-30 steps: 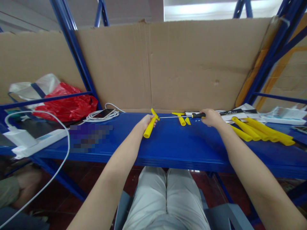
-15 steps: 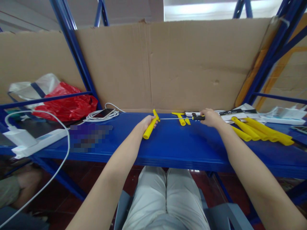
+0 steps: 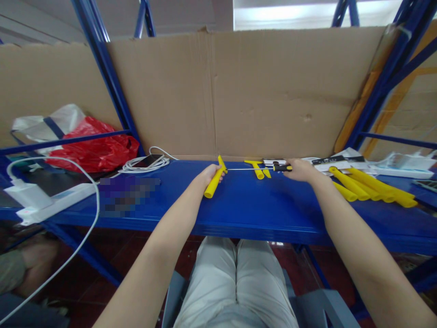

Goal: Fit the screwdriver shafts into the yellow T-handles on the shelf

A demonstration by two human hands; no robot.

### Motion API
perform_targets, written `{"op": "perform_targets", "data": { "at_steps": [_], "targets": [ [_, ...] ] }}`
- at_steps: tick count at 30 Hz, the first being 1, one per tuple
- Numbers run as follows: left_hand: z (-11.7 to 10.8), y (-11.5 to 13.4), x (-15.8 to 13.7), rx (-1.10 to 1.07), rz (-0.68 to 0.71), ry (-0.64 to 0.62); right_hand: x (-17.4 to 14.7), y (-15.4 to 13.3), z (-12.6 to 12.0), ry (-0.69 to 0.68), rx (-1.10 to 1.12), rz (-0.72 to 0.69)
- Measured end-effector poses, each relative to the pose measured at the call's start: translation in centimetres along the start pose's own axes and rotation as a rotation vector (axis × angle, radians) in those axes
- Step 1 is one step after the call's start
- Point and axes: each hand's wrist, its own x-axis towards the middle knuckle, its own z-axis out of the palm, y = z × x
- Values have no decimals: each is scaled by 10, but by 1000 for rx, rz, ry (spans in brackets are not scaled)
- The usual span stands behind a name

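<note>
Left hand (image 3: pixel 210 174) closed round a yellow T-shaped handle (image 3: pixel 212 184), right hand (image 3: pixel 300 170) gripping a screwdriver (image 3: pixel 280 168).

The screwdriver's butt is hidden in the right hand's grip, and whether its tip enters the yellow T-shaped handle or merely touches it is too small to tell. From the right hand the screwdriver runs left to that handle's far end, crossing a second yellow handle (image 3: pixel 259 173) on the table (image 3: pixel 249 200) between the hands; yellow tubes (image 3: pixel 375 183) lie right, partly behind the forearm (image 3: pixel 344 228).

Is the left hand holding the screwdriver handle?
No: the right hand is on the screwdriver handle; the left hand grips a yellow piece.
</note>
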Motion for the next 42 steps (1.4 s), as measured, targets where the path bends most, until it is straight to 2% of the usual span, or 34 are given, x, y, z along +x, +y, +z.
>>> {"op": "perform_targets", "data": {
  "at_steps": [8,14,21,28,32,42],
  "targets": [
    [1,-1,0,-1,-1,8,-4,-3,-2,25,-92,-20],
    [-2,0,2,-12,-2,7,-5,-12,-1,15,-63,67],
    [-6,-1,8,-33,6,17,-1,-6,2,0,-28,-1],
    [-2,0,4,25,13,27,-4,-6,1,62,-71,-12],
    [-3,0,3,1,15,20,-4,-9,1,33,-74,32],
    [-3,0,3,-23,7,18,0,-6,3,-8,-17,12]
  ]
}}
